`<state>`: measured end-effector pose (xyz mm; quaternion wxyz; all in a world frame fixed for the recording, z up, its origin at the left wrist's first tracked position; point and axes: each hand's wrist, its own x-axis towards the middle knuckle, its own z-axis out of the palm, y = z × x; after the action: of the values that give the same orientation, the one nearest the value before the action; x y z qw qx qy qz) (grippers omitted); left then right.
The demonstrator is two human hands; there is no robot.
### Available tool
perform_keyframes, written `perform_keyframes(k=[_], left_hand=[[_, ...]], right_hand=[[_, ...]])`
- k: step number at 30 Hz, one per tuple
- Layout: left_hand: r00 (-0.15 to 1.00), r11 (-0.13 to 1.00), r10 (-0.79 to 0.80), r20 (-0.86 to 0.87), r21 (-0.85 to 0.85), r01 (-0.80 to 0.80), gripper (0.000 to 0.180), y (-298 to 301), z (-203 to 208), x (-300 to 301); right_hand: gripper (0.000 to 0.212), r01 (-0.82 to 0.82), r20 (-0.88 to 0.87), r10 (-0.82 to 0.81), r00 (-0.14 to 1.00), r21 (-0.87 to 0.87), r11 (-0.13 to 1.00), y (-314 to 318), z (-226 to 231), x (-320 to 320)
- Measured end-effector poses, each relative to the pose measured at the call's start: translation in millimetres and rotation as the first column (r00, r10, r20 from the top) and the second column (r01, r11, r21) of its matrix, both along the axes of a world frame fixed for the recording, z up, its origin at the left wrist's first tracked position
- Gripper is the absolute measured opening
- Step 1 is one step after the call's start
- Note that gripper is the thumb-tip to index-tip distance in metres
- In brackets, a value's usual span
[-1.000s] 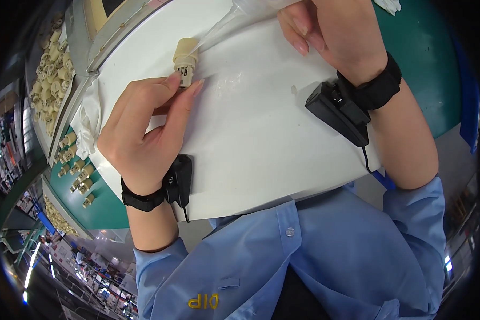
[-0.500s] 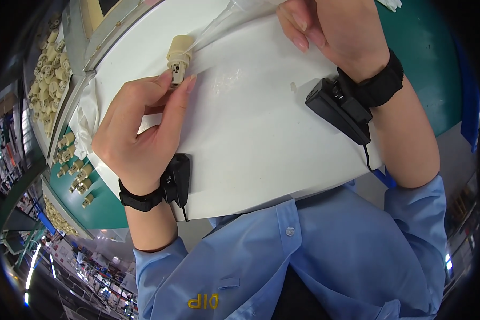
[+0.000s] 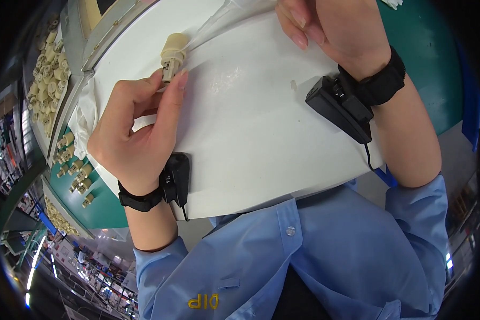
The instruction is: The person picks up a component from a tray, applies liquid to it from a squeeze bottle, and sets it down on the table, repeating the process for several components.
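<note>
Between the thumb and fingers of my left hand [image 3: 136,128] is a beige cylindrical lamp holder [image 3: 174,44], pinched by its narrower slotted lower part. Its wide round end points up and away from me. A clear tapered nozzle [image 3: 210,26] reaches down from the top edge, its tip touching or almost touching the lamp holder's side near the collar. My right hand [image 3: 325,26] is curled around the body behind that nozzle, most of which lies beyond the top of the view. A black strap with a small black device sits on each wrist.
A white sheet [image 3: 261,133] covers the green table [image 3: 426,69]. Many similar beige holders [image 3: 50,74] are heaped in a metal-edged tray at left. Several more [image 3: 80,170] stand on green by my left forearm, near a crumpled white cloth [image 3: 87,120].
My left hand has shifted slightly left, and the lamp holder has moved and tilted with it. The nozzle tip has moved a little left too, staying by its side.
</note>
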<state>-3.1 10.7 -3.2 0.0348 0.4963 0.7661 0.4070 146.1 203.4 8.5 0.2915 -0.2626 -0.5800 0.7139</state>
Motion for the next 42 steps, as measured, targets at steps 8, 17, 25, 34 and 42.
perform_keyframes(k=[8, 17, 25, 34, 42], left_hand=[[0.996, 0.999, 0.031, 0.078, 0.005, -0.031, 0.018, 4.1, 3.0, 3.4], [0.997, 0.999, 0.038, 0.061, 0.001, -0.038, 0.018, 3.2, 3.8, 5.2], [0.996, 0.999, 0.051, 0.079, 0.015, -0.052, 0.017, 3.3, 2.1, 2.4], [0.985, 0.995, 0.092, 0.148, 0.023, -0.097, 0.018, 3.8, 0.5, 4.1], [0.983, 0.994, 0.105, 0.150, 0.014, -0.108, 0.018, 2.5, 1.5, 5.2]], right_hand=[[0.032, 0.012, 0.002, -0.012, 1.000, 0.029, 1.000, 1.4, -0.9, -1.1], [0.034, -0.021, -0.023, 0.023, 0.999, 0.077, 0.997, 2.3, -3.2, 0.5], [0.034, -0.045, -0.017, 0.047, 0.999, 0.115, 0.992, 3.6, -4.1, 1.1], [0.032, -0.073, -0.052, 0.080, 0.995, 0.136, 0.988, 5.9, -8.3, 0.7], [0.032, -0.023, -0.067, 0.024, 0.997, 0.015, 1.000, -0.3, -6.3, -2.6]])
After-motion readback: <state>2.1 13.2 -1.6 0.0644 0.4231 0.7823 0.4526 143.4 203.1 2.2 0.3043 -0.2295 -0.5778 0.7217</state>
